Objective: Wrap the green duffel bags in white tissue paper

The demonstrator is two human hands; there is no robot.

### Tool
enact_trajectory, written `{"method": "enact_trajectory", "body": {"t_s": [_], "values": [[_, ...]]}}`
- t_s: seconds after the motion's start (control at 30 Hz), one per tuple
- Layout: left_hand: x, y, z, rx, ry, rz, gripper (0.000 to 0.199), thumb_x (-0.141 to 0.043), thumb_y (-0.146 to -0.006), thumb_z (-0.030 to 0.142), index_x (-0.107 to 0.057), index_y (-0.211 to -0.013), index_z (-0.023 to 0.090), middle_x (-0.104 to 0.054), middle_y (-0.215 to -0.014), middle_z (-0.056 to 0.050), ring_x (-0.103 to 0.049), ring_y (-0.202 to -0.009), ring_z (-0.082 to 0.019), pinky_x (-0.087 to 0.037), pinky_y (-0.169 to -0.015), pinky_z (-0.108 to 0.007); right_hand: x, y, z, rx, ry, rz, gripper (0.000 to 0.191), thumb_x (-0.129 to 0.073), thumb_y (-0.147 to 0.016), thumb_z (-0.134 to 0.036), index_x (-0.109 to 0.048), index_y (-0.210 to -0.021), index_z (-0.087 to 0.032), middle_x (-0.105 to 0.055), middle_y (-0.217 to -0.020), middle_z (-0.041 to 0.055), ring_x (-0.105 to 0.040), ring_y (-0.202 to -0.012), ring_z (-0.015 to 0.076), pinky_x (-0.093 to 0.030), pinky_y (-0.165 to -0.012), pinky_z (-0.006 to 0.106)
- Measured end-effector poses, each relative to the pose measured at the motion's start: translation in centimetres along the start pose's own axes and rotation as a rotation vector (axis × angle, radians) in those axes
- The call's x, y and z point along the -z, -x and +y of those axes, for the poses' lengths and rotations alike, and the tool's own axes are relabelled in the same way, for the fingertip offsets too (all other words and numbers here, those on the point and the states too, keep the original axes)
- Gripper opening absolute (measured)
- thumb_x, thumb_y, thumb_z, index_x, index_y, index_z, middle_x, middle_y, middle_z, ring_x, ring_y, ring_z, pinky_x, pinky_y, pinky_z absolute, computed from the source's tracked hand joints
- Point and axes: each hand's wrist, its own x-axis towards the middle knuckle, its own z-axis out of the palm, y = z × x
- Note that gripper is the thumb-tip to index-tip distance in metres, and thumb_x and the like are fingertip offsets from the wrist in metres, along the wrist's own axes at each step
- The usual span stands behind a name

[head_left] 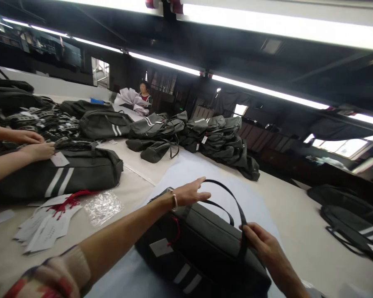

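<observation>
A dark duffel bag (211, 240) with two white stripes lies in front of me on a white sheet (186, 169). A white hang tag (161, 247) on a red cord (176, 231) rests against its side. My right hand (262, 240) pinches one of the bag's carry handles (231, 191) low on its right side, and that strap arches upward. Over the bag's left end, my left hand (191, 193) reaches with fingers and thumb apart, its fingertips beside the top of the strap. A second handle (220, 209) stands behind the first.
At left, a co-worker's hands (39, 147) hold a tag over another striped bag (90, 169). Loose tags (48, 225) with red cords and a clear plastic bag pile (103, 207) lie nearby. Stacked bags (217, 138) stand behind; more bags (354, 219) lie right. Another person (145, 93) is farther back.
</observation>
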Motion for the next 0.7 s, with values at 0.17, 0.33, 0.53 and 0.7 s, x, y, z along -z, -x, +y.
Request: {"method": "enact_trajectory", "body": {"t_s": [0.17, 0.33, 0.53, 0.7], "values": [[-3.2, -7.7, -5.7, 0.044, -0.29, 0.014, 0.053, -0.073, -0.069, 0.029, -0.056, -0.117, 0.015, -0.049, -0.136, -0.021, -0.03, -0.135, -0.044, -0.019, -0.109, -0.062, -0.7, -3.9, 1.3, -0.13, -0.12, -0.069, 0.038, -0.064, -0.079, -0.058, -0.063, -0.08, -0.02, -0.066, -0.069, 0.0001, -0.051, -0.057, 0.012, -0.038, -0.053, 0.024], [-10.1, -8.4, -6.4, -0.139, -0.431, -0.064, 0.032, -0.058, -0.083, 0.028, -0.06, -0.113, 0.018, -0.051, -0.133, -0.021, -0.036, -0.131, -0.04, -0.022, -0.108, -0.059, -1.6, -3.7, 2.7, -0.098, -0.393, -0.158, 0.038, -0.059, -0.085, -0.056, -0.061, -0.097, -0.02, -0.054, -0.055, -0.0037, -0.055, -0.063, 0.0139, -0.043, -0.067, 0.025], [-14.2, -13.6, -8.6, -0.053, -0.608, -0.105, 0.024, -0.064, -0.078, 0.027, -0.068, -0.098, 0.015, -0.063, -0.108, -0.026, -0.047, -0.118, -0.048, -0.035, -0.091, -0.068, -2.8, -4.0, 5.0, -0.032, -0.472, 0.079, 0.041, -0.067, -0.076, -0.06, -0.059, -0.087, -0.02, -0.035, -0.038, -0.0097, -0.034, -0.039, 0.0087, -0.036, -0.049, 0.024], [-13.2, -18.5, -10.5, -0.004, -0.714, -0.212, 0.022, -0.077, -0.069, 0.041, -0.069, -0.078, 0.022, -0.07, -0.079, -0.01, -0.064, -0.096, -0.035, -0.049, -0.081, -0.055, -4.2, -3.7, 8.2, -0.043, -0.506, 0.152, 0.041, -0.076, -0.066, -0.059, -0.057, -0.074, -0.023, -0.032, -0.037, -0.0094, -0.031, -0.036, 0.0076, -0.025, -0.042, 0.023]]}}
